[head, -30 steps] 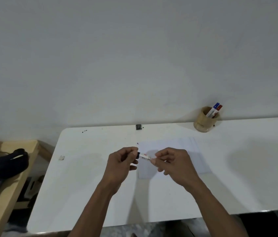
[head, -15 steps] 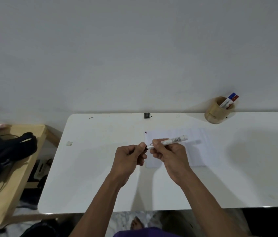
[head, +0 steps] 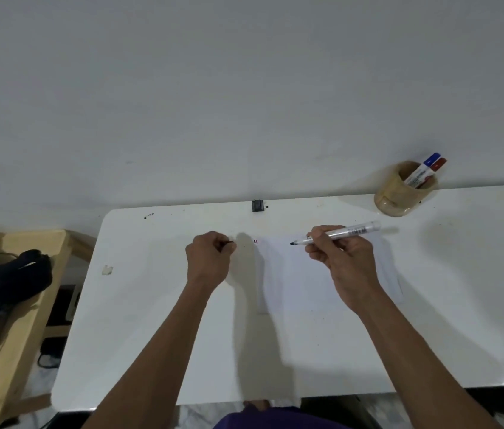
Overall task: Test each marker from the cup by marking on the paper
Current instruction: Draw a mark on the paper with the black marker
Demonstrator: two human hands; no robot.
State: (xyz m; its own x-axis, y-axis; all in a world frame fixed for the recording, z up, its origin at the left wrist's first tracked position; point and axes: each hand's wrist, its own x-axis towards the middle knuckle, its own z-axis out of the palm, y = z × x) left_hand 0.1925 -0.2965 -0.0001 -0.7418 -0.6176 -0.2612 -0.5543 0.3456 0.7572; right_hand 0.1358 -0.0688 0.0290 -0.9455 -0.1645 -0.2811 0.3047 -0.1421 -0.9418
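My right hand [head: 342, 258] grips an uncapped white marker [head: 349, 232], its black tip pointing left just above the white paper [head: 300, 274]. The paper lies on the white table [head: 151, 320] and carries small red and dark marks [head: 255, 241] at its top left corner. My left hand [head: 210, 255] is a closed fist left of the paper, with the marker's black cap [head: 229, 242] barely showing between its fingers. A tan cup [head: 399, 193] at the back right holds a blue-capped marker [head: 430, 161] and a red-capped marker [head: 439, 164].
A small black object [head: 256, 205] sits at the table's back edge by the wall. A scrap of tape [head: 107, 270] lies near the left edge. A wooden side table [head: 27, 249] to the left carries a dark bag [head: 6, 280] and cables.
The cap has come off the marker. My hands have moved apart, the left going left with the cap, the right going right with the marker over the paper.
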